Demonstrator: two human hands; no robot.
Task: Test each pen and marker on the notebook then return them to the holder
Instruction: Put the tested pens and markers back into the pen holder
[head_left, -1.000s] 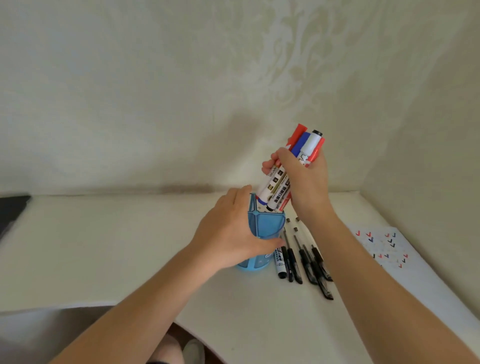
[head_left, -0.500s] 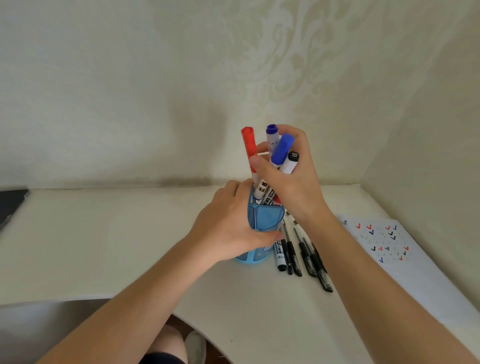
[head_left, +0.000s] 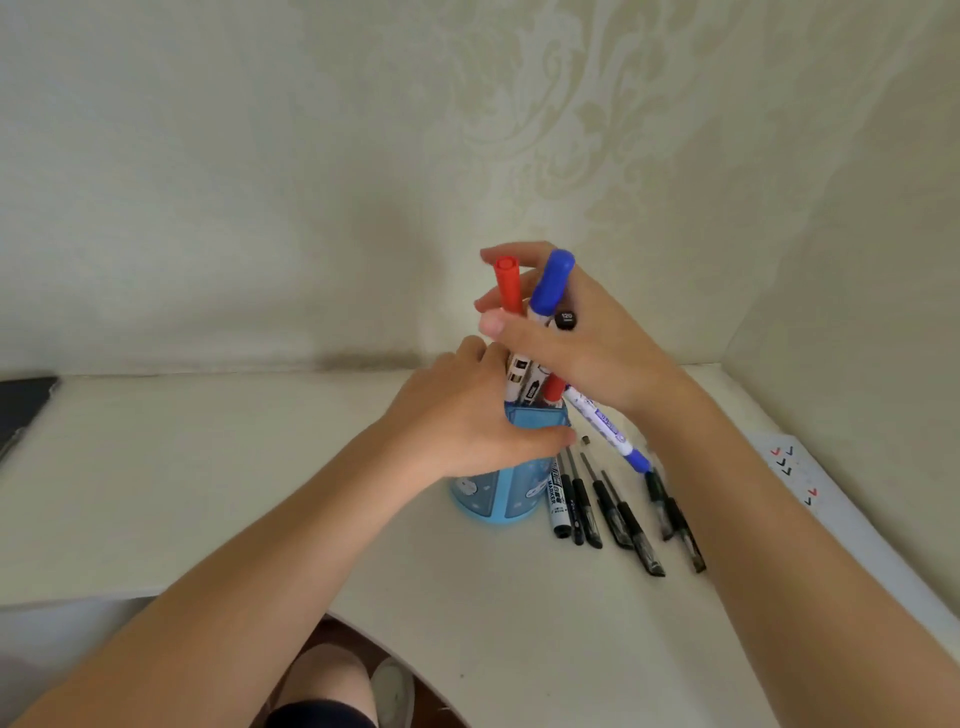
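A blue pen holder (head_left: 498, 499) stands on the white desk, and my left hand (head_left: 457, 421) grips its upper rim. My right hand (head_left: 587, 332) is wrapped around a bunch of markers whose lower ends sit in the holder: a red-capped marker (head_left: 508, 286), a blue-capped marker (head_left: 553, 280) and a black-capped one (head_left: 565, 319). A thin blue-and-white pen (head_left: 605, 423) slants down outside the holder, its tip near the desk. Several black pens (head_left: 618, 512) and a black marker (head_left: 557, 496) lie on the desk just right of the holder.
The notebook page (head_left: 800, 478) with red, blue and black check marks lies at the right, by the side wall. A dark object (head_left: 23, 405) sits at the desk's far left edge. The desk's curved front edge (head_left: 415, 670) is near my knee.
My right hand has lowered the marker bunch from above the holder into it and turned it upright. The blue-and-white pen now hangs out to the right. My left hand stays on the holder.
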